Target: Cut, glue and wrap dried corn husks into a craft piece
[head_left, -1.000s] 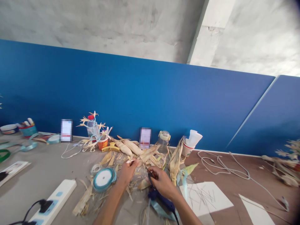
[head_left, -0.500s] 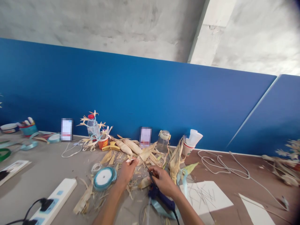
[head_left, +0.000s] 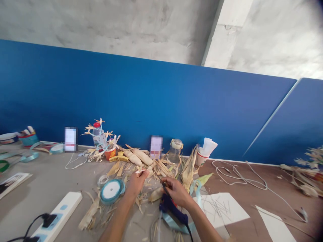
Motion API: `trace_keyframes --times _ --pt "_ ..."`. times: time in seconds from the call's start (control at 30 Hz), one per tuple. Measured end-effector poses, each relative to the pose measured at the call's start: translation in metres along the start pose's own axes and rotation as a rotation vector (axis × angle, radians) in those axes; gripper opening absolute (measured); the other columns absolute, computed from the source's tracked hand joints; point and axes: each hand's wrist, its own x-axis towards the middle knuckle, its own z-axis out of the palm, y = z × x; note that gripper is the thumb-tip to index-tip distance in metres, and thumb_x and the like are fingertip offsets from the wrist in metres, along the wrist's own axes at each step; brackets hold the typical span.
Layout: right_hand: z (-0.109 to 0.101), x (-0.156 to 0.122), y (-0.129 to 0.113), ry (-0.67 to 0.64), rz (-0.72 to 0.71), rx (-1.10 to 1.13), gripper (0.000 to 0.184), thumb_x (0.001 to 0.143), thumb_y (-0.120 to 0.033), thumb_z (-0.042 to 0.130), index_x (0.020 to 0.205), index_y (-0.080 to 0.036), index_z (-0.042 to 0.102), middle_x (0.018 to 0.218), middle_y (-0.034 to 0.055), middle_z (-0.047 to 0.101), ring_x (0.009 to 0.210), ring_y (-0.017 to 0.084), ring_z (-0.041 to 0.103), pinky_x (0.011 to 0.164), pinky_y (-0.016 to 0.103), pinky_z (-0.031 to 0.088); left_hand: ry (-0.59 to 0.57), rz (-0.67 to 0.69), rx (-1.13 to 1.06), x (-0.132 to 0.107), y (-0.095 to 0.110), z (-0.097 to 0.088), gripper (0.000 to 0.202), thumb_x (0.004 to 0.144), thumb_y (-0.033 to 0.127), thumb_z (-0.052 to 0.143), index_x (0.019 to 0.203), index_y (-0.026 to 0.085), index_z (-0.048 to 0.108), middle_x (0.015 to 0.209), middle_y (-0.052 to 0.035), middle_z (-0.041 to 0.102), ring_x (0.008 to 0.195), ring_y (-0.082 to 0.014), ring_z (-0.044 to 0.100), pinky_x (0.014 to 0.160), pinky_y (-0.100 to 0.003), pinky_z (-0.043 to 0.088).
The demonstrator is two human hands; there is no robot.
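corn husks (head_left: 188, 171) are seen as dry, papery, matt, ribbed along the grain. dark tool (head_left: 165, 188): material can't be made out. glue gun (head_left: 176, 212) is cased in smooth dark blue plastic, low sheen. ribbon spool (head_left: 111, 191) is faced in flat white, edged in satiny teal. power strip (head_left: 73, 201) is moulded in smooth white plastic. sheet (head_left: 238, 211) is seen as plain matt paper. partition (head_left: 151, 101) is finished smooth, matt blue. wall (head_left: 101, 23) is surfaced in rough, bare concrete.
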Motion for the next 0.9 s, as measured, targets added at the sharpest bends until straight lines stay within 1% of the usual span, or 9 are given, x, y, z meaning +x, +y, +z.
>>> trace_keyframes --times 0.1,0.17,0.23,0.37,0.5,0.6,0.77,0.83,0.9 --pt "-0.001 0.0 -0.009 0.04 0.007 0.207 0.016 0.064 -0.025 0.066 0.079 -0.021 0.066 0.06 -0.0048 0.053 0.056 0.013 0.046 0.054 0.023 0.036 -0.036 -0.01 0.008 0.0 0.0 0.001 0.032 0.068 0.051 0.055 0.058 0.021 0.051 0.048 0.0061 0.037 0.05 -0.0136 0.036 0.054 -0.027 0.03" --pt "0.0 0.0 -0.015 0.076 -0.001 0.336 0.025 0.062 -0.026 0.071 0.085 -0.022 0.064 0.07 -0.0028 0.059 0.066 0.015 0.052 0.061 0.024 0.041 -0.11 -0.004 0.009 -0.001 -0.001 0.003 0.032 0.068 0.05 0.056 0.057 0.021 0.051 0.048 0.0062 0.036 0.051 -0.0132 0.034 0.054 -0.027 0.029" --pt "0.003 0.001 -0.019 0.114 0.006 0.414 0.034 0.059 -0.026 0.075 0.09 -0.022 0.062 0.071 -0.0033 0.06 0.068 0.015 0.054 0.063 0.024 0.042 -0.208 0.015 -0.01 -0.003 0.0 0.006 0.031 0.068 0.049 0.059 0.057 0.02 0.052 0.048 0.0064 0.036 0.051 -0.0128 0.033 0.053 -0.027 0.028" --pt "0.015 0.003 -0.018 0.144 0.028 0.449 0.041 0.056 -0.021 0.078 0.092 -0.021 0.059 0.064 -0.0061 0.058 0.06 0.012 0.053 0.057 0.022 0.039 -0.384 0.04 -0.036 -0.009 0.005 0.011 0.03 0.071 0.046 0.063 0.058 0.02 0.055 0.048 0.0066 0.037 0.05 -0.0121 0.031 0.052 -0.026 0.028" --pt "0.023 0.003 -0.016 0.155 0.018 0.408 0.036 0.058 -0.017 0.076 0.09 -0.02 0.058 0.059 -0.0073 0.057 0.053 0.011 0.051 0.053 0.021 0.037 -0.479 -0.014 -0.082 -0.013 0.006 0.013 0.036 0.069 0.051 0.066 0.057 0.02 0.053 0.049 0.0065 0.036 0.049 -0.0111 0.029 0.051 -0.026 0.027" --pt "0.024 0.005 -0.013 0.228 -0.014 0.427 0.037 0.059 -0.018 0.075 0.091 -0.02 0.058 0.057 -0.0075 0.057 0.051 0.011 0.051 0.051 0.021 0.037 -0.435 -0.091 -0.207 -0.011 0.002 0.013 0.041 0.065 0.057 0.068 0.061 0.018 0.054 0.052 0.006 0.04 0.049 -0.0104 0.034 0.051 -0.025 0.029" --pt "0.028 0.012 -0.004 0.575 -0.092 0.416 0.038 0.062 -0.026 0.072 0.096 -0.018 0.056 0.062 -0.0044 0.062 0.056 0.013 0.055 0.054 0.024 0.043 -0.222 -0.136 -0.403 -0.01 -0.004 0.021 0.043 0.057 0.055 0.075 0.067 0.017 0.056 0.057 0.0064 0.043 0.05 -0.0085 0.036 0.053 -0.024 0.032" --pt "0.031 0.013 -0.003 0.67 -0.113 0.392 0.037 0.064 -0.027 0.07 0.096 -0.017 0.056 0.067 -0.0018 0.064 0.06 0.015 0.059 0.057 0.025 0.046 -0.183 -0.159 -0.423 -0.011 -0.003 0.026 0.043 0.055 0.052 0.077 0.071 0.016 0.059 0.06 0.0053 0.047 0.052 -0.0085 0.038 0.053 -0.023 0.032" --pt "0.035 0.013 -0.002 0.721 -0.117 0.376 0.035 0.066 -0.028 0.068 0.097 -0.017 0.056 0.071 0.0003 0.066 0.064 0.016 0.061 0.061 0.027 0.048 -0.17 -0.183 -0.425 -0.014 -0.002 0.031 0.044 0.054 0.05 0.077 0.076 0.016 0.062 0.063 0.0043 0.05 0.053 -0.0088 0.04 0.053 -0.024 0.033"
